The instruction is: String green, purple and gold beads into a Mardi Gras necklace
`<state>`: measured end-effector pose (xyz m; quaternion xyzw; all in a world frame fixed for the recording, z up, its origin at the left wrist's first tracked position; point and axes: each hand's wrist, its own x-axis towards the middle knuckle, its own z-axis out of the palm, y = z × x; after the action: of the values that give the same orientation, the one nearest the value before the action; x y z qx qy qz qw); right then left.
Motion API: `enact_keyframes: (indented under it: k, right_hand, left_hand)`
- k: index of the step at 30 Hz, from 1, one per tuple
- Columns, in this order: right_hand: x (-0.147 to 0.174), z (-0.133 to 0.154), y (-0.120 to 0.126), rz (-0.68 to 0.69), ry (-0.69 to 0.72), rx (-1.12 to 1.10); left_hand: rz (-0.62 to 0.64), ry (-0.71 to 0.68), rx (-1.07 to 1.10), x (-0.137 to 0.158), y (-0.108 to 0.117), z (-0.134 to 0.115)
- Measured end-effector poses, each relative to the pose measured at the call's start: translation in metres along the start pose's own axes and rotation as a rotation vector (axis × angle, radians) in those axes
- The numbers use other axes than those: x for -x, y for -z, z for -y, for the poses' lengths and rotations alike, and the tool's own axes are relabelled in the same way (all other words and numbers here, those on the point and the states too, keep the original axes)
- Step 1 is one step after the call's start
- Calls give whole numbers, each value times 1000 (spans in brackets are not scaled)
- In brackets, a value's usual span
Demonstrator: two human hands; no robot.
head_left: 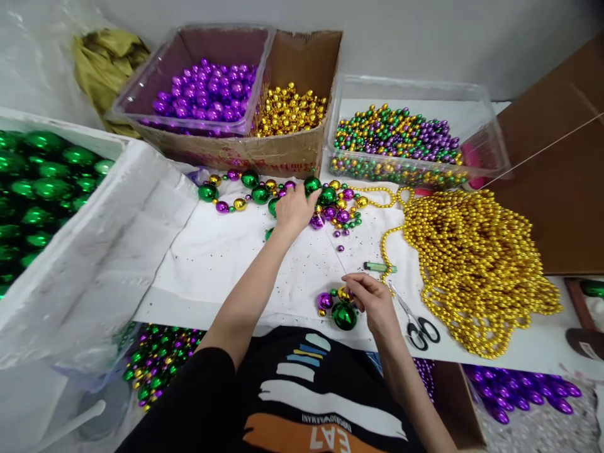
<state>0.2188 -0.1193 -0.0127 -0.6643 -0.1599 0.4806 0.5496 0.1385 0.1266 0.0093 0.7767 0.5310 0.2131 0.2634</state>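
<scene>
At far left, found large green balls (50,170) in a white-walled box (113,239). Next, behind the white cloth (202,264), noted purple balls (207,91) in a clear bin (217,44). On the cloth, located the strand of mixed balls (259,194), passing beneath the left hand (295,211). For that hand, observed placement over the strand, thumb beside green balls; could not tell the grip because of hidden fingertips. From the strand, traced a thin thread (335,251) toward the right hand (375,299). Judged tangling or breakage possible, due to snagging or a sharp pull. Beside the thread, saw loose purple beads (340,248); judged rolling away likely if brushed. Nearer the front, located a ball cluster (344,316) close under the right hand, contact unclear. Found that hand well apart from the left, thumb and forefinger pinched on the thread; judged slippage possible from a slackened pinch. Further right, noted scissors (411,321); judged accidental cutting possible from thread contact with the blades. At right, found piled gold bead strings (476,264); judged snagging possible, caused by loops reaching toward the strand.
</scene>
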Motion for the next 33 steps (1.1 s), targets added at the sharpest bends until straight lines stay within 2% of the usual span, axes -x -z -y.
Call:
enact_keyframes:
  k: [2,4,7,10,12,14,18,33]
  right_hand:
    - [0,-1,-3,-3,-18,-33]
    - [2,-1,-3,-15,-23,-58]
    - [8,0,2,-30,-20,-79]
    - [17,3,5,-31,-5,-75]
    - [21,5,4,-17,17,-50]
    - [24,6,1,14,42,-14]
    - [26,7,-4,55,83,38]
    - [28,7,-6,38,86,65]
  left_hand:
    - [77,25,-118,-8,-7,-6]
    - [110,19,-60,-9,-10,-4]
    - [85,72,391,-2,-6,9]
    - [148,248,947,11,3,21]
    - [192,323,1174,19,8,24]
    - [191,352,1291,25,11,23]
    - [168,388,1362,32,11,20]
    - [167,420,1406,44,13,20]
